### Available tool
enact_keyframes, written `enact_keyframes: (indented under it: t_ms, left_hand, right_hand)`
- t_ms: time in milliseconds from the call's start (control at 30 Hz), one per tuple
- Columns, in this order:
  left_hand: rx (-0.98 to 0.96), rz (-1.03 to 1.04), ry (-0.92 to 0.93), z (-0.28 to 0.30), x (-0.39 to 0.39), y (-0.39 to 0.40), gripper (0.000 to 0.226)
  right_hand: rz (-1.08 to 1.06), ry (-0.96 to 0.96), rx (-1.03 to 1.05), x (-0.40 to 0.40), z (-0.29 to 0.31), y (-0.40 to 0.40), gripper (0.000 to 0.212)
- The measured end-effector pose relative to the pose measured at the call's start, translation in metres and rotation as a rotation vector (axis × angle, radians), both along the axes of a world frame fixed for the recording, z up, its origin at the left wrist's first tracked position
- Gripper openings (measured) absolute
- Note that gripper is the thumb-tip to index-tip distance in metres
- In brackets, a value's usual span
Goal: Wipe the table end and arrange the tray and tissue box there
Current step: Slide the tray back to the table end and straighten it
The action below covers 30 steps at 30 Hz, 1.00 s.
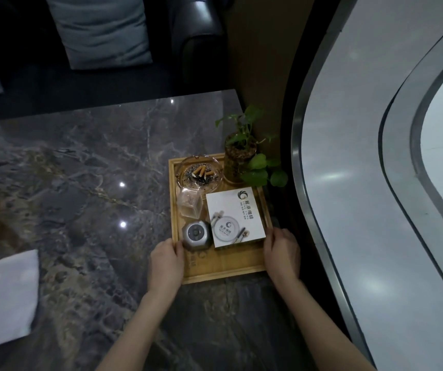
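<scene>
White cloth (3, 295) lies at the near left of the marble table (81, 162). My left hand (165, 259) clasps the wooden tray (225, 266) at its left rim; my right hand (281, 253) clasps the right rim. Tray sits at the table's right end. Judgement: keep it level and move slowly, since ashtray (201, 174) and plant jar (237, 162) could tip.

Tray (223, 271) sat at the table's (81, 156) right end. In it: ashtray (201, 172) far left, potted plant (239, 159) far right, clear container (190, 206) behind a round device (195, 234) near left, tissue box (232, 218) right of both. Cloth (3, 295) lay on the table, well left.
</scene>
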<state>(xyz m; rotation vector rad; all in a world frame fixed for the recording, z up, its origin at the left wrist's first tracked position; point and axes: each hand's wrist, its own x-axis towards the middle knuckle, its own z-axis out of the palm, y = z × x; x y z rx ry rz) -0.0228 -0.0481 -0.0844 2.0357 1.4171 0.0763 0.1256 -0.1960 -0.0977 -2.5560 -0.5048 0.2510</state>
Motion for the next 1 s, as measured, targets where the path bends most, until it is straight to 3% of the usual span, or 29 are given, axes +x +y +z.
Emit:
enact_keyframes:
  t_ms: [167, 400, 633, 800, 900, 1000]
  left_hand:
    - [0.074, -0.084, 0.094, 0.008, 0.004, 0.003, 0.029]
    - [0.176, -0.235, 0.374, 0.013, 0.008, 0.005, 0.035]
    - [0.179, -0.213, 0.261, 0.01, -0.001, 0.0, 0.037]
    - [0.102, -0.152, 0.048, 0.005, -0.017, -0.013, 0.027]
    - [0.169, -0.272, -0.023, -0.005, -0.037, -0.034, 0.055]
    - [0.188, -0.388, 0.036, -0.016, -0.054, -0.05, 0.07]
  right_hand:
    - [0.002, -0.059, 0.009, -0.001, 0.001, 0.0, 0.023]
    - [0.005, -0.054, -0.019, -0.002, -0.002, -0.002, 0.024]
    - [0.04, 0.068, -0.084, -0.001, -0.003, -0.006, 0.019]
    - [0.114, 0.096, 0.069, -0.016, 0.009, -0.024, 0.034]
    - [0.136, 0.016, 0.119, -0.044, 0.007, -0.037, 0.037]
    - [0.175, -0.043, 0.035, -0.077, 0.002, -0.045, 0.043]
